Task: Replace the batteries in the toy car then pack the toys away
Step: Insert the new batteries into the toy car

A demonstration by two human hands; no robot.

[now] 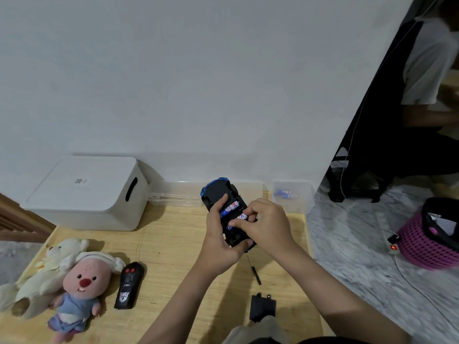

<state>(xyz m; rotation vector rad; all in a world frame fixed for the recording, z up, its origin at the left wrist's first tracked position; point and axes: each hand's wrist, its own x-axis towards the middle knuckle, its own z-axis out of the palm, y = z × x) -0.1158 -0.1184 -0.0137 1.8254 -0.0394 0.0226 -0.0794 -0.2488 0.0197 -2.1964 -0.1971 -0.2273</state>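
A blue and black toy car is held upside down above the wooden floor mat, its battery bay uncovered. My left hand grips the car from the near side. My right hand presses its fingertips on a white and blue battery in the bay; another battery lies beside it. The black battery cover lies on the mat near me, with a thin black screwdriver just beyond it. A black remote control and two plush toys lie at the left.
A white lidded storage box stands against the wall at the left. Behind the car is a clear plastic tray, and to its right a clear container holding spare batteries. A pink basket and a power strip sit on the marble floor at right.
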